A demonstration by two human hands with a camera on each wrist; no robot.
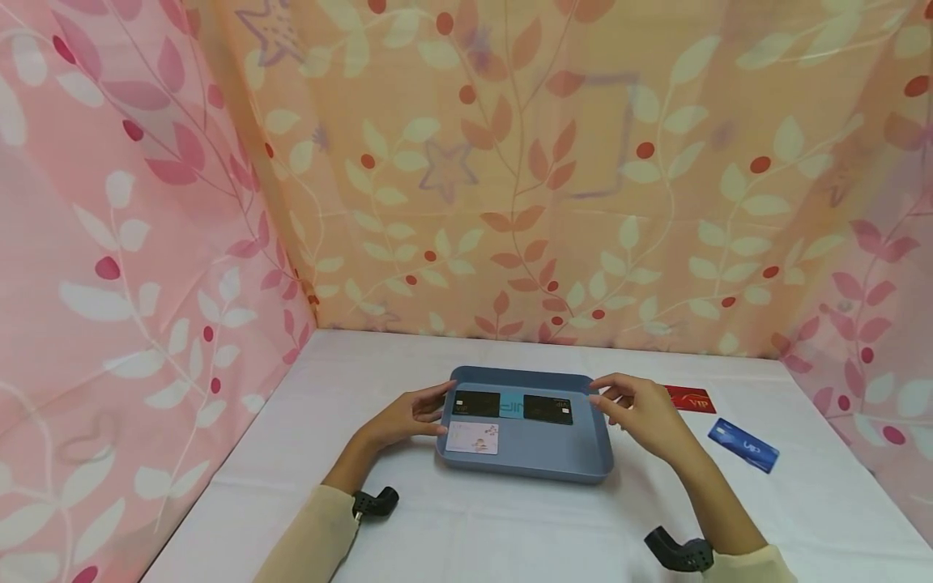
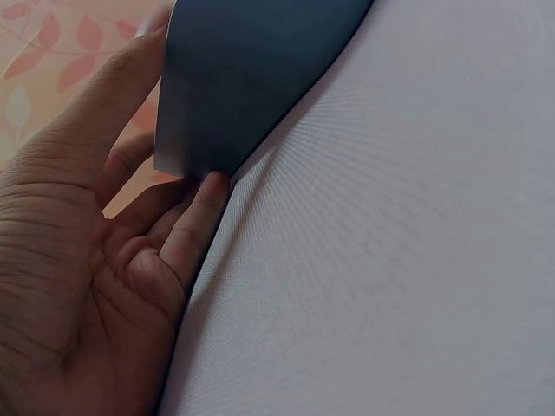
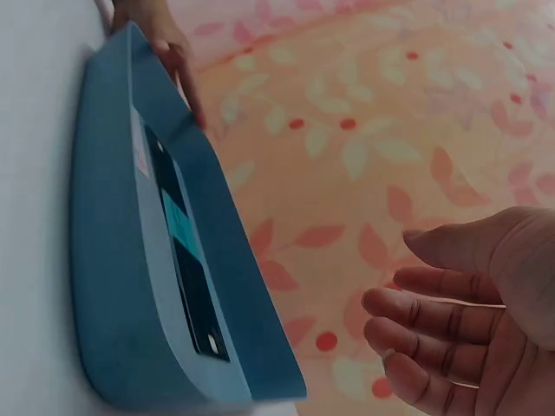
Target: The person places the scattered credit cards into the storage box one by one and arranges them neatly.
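A blue-grey rectangular tray (image 1: 539,465) lies on the white table. Inside it a black card (image 1: 476,403), a light blue card (image 1: 512,404) and another black card (image 1: 548,410) form a row along the back. A pale card with a small picture (image 1: 472,438) lies in front of the row's left end. My left hand (image 1: 404,414) touches the tray's left end with spread fingers; its fingertips meet the wall in the left wrist view. Beside the right end is my right hand (image 1: 645,413), its fingers loosely bent, holding nothing and apart from the tray in the right wrist view.
A red VIP card (image 1: 690,398) lies on the table behind my right hand, partly covered by it. Farther right is a blue VIP card (image 1: 743,445), set at a slant. Leaf-patterned curtains (image 1: 510,178) enclose the table at the back and sides.
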